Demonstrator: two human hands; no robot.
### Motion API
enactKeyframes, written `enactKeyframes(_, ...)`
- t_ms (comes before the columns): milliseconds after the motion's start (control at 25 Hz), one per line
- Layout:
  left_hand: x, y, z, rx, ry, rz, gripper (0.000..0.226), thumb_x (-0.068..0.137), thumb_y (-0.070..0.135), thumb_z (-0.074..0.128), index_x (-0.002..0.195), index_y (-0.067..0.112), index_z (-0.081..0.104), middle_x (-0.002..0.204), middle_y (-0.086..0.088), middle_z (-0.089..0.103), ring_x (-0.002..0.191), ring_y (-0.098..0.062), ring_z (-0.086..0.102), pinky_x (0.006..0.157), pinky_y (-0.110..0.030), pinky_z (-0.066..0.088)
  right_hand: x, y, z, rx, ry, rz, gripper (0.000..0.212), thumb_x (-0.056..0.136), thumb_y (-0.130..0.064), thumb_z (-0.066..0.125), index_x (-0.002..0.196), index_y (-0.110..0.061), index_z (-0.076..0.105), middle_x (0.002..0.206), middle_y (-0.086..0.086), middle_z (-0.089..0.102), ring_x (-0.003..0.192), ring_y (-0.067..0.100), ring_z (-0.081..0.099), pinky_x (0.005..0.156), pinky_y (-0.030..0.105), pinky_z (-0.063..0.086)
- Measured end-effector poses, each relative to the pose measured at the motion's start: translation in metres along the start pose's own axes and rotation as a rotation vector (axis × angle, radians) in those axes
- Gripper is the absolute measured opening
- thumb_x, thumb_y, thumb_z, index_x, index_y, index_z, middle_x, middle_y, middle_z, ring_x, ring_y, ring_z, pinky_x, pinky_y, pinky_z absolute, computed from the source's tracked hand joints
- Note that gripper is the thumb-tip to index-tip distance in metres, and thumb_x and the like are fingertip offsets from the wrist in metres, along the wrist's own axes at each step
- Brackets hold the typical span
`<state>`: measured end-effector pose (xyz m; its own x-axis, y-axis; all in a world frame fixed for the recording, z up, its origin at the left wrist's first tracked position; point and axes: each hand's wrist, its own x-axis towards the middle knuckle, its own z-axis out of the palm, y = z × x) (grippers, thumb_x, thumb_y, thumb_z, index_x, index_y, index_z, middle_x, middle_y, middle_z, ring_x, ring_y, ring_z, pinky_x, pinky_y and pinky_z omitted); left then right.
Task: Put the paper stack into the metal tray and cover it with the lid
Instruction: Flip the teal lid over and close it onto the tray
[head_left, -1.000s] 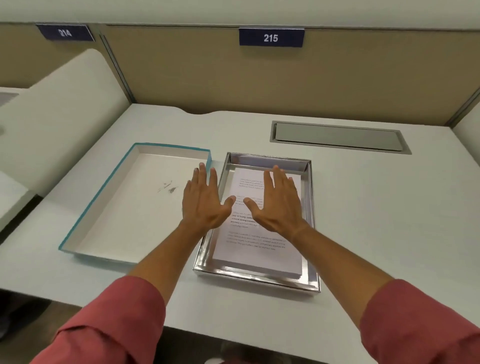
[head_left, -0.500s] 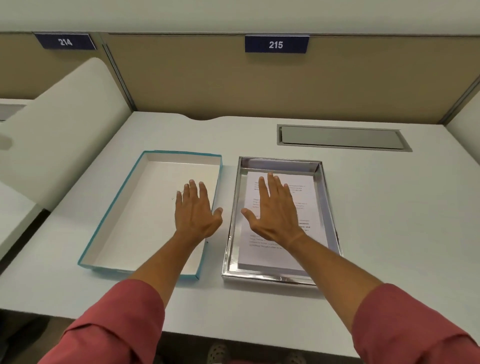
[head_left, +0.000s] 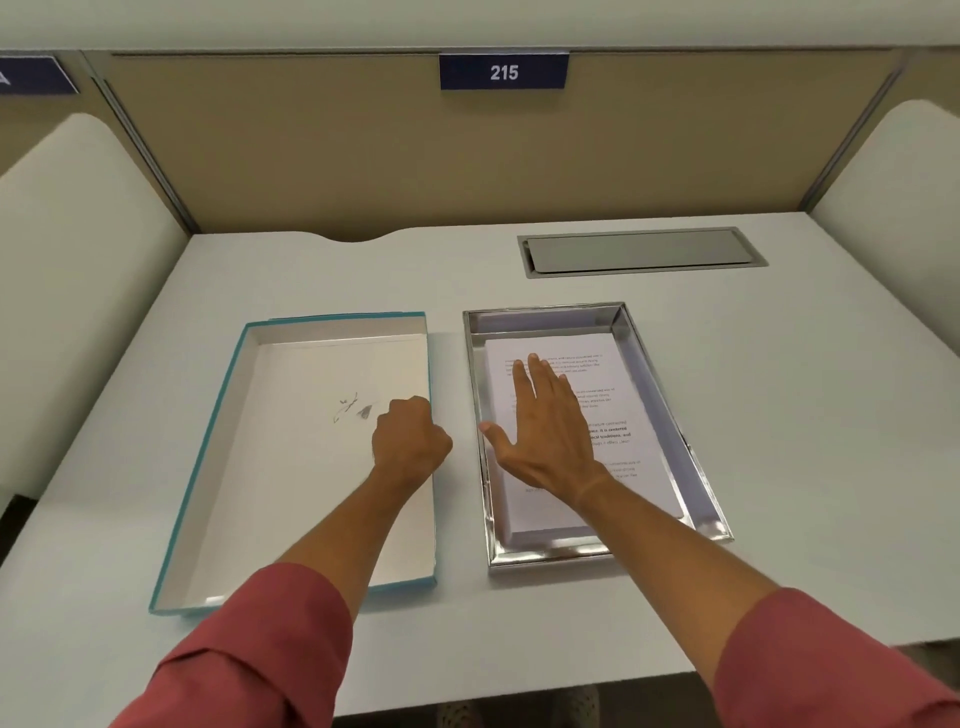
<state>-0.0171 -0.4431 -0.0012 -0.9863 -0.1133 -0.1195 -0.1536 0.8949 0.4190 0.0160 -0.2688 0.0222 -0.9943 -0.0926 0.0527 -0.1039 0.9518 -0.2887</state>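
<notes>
Shiny metal tray (head_left: 670, 415) already holds the paper stack (head_left: 623, 395), with the right hand (head_left: 545, 431) spread flat on it. The left hand (head_left: 410, 441) is curled on the right wall of the teal lid (head_left: 218, 441) just beside the tray; I cannot tell how tightly. Next, I think, lift the lid, flip it, and set it on the tray.

Bare desk (head_left: 779, 415) right of metal tray (head_left: 670, 415); narrow gap btwn it & lid (head_left: 291, 467) on left.

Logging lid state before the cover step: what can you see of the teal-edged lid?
The lid is a shallow rectangular box top, seemingly card, teal outside and white inside with a few dark scuffs. It lies open side up on the desk, left of the metal tray, apart from it. The left hand, curled, grips its right wall.
</notes>
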Motion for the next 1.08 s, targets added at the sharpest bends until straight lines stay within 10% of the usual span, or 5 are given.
enactKeyframes(240, -0.006, 0.006, -0.072, -0.079, 0.117, 0.037, 0.013, 0.071, 0.001, 0.061, 0.059, -0.002, 0.056, 0.055, -0.011, 0.048, 0.051, -0.022, 0.050, 0.055, -0.025, 0.040, 0.010, -0.008, -0.009, 0.097, -0.014, -0.040, 0.088, 0.087, -0.057, 0.042, 0.154, -0.012, 0.007, 0.163, 0.009, 0.004, 0.150, 0.025, 0.003, 0.122, 0.039, 0.003)
enactKeyframes(440, -0.016, 0.016, -0.180, -0.363, 0.268, -0.098, 0.010, 0.078, 0.010, 0.067, 0.077, 0.001, 0.072, 0.084, -0.008, 0.065, 0.075, -0.022, 0.060, 0.061, -0.030, 0.054, 0.021, -0.032, -0.028, 0.462, -0.007, -0.021, 0.069, 0.089, -0.034, 0.059, 0.148, -0.011, 0.030, 0.154, 0.007, 0.034, 0.142, 0.022, 0.029, 0.114, 0.030, 0.022)
enactKeyframes(880, -0.042, 0.019, -0.274, -1.339, 0.028, -0.106, 0.016, 0.087, 0.013, 0.055, 0.092, 0.006, 0.067, 0.077, -0.008, 0.074, 0.064, -0.020, 0.072, 0.064, -0.028, 0.061, 0.063, -0.027, -0.039, 1.193, -0.371, 0.292, 0.024, 0.097, -0.031, 0.050, 0.101, -0.012, 0.063, 0.103, 0.009, 0.063, 0.092, 0.020, 0.061, 0.085, 0.034, 0.051)
enactKeyframes(1080, -0.034, 0.008, -0.262, -1.469, -0.085, -0.177, 0.023, 0.090, 0.017, 0.054, 0.103, 0.005, 0.068, 0.082, -0.005, 0.077, 0.069, -0.017, 0.074, 0.064, -0.028, 0.061, 0.062, -0.010, -0.053, 1.374, -0.265, 0.336, 0.029, 0.100, -0.018, 0.043, 0.107, -0.007, 0.069, 0.092, 0.004, 0.071, 0.083, 0.019, 0.065, 0.075, 0.034, 0.056)
